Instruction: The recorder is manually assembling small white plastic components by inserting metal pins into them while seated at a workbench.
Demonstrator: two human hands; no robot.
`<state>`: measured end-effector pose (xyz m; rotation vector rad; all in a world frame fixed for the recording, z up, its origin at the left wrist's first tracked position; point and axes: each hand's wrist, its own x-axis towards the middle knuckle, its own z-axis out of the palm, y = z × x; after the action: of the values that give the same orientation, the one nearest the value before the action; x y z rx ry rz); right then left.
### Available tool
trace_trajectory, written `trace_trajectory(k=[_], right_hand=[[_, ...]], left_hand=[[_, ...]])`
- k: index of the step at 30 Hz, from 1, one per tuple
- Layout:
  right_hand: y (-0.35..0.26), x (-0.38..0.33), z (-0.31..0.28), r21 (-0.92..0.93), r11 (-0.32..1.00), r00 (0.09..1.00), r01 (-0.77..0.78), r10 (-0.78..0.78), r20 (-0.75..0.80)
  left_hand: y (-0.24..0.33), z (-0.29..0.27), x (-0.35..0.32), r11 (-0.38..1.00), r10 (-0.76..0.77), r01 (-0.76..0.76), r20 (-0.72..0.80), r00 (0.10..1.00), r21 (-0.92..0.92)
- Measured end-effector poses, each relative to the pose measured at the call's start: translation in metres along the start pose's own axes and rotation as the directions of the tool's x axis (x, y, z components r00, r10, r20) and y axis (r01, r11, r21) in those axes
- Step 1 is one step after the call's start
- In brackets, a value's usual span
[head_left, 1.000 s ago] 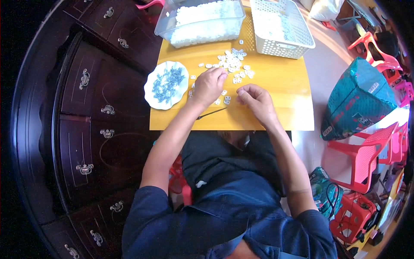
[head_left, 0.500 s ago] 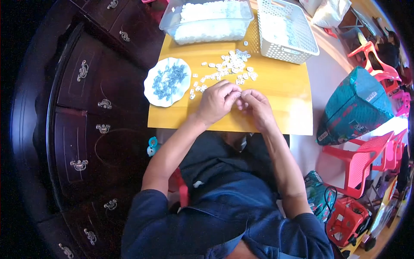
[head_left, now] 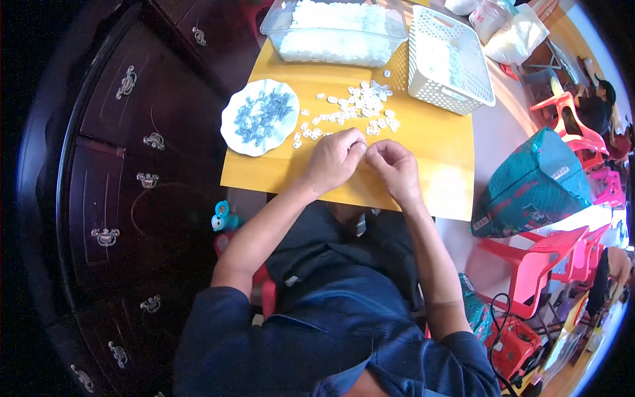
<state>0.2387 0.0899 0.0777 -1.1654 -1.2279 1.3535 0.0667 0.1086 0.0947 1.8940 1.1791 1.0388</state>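
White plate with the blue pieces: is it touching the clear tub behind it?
Apart. The head view shows bare yellow table between the white plate and the clear tub.

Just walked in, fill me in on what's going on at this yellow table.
A seated person has both hands together over the yellow table. The left hand and right hand meet fingertip to fingertip, seemingly working something too small to make out. Just beyond them lies a scatter of small white pieces. A white plate of blue pieces sits to the left, with a clear tub of white pieces and a white basket at the far edge.
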Motion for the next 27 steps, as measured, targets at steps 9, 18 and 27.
trace_trajectory(k=[9,18,27], right_hand=[[-0.013,0.023,-0.002,-0.53,0.816,0.956,0.229,-0.291,-0.034],[0.005,0.078,-0.019,-0.81,0.514,0.86,0.284,-0.51,-0.022],[0.008,0.068,-0.026,-0.745,0.624,0.853,0.235,-0.5,-0.149]], left_hand=[[-0.017,-0.009,-0.007,0.978,-0.072,0.04,-0.152,0.986,-0.204],[0.002,-0.013,-0.037,0.748,-0.272,0.287,0.119,0.955,-0.598],[-0.01,-0.021,-0.051,0.726,-0.285,0.292,0.114,0.952,-0.623]])
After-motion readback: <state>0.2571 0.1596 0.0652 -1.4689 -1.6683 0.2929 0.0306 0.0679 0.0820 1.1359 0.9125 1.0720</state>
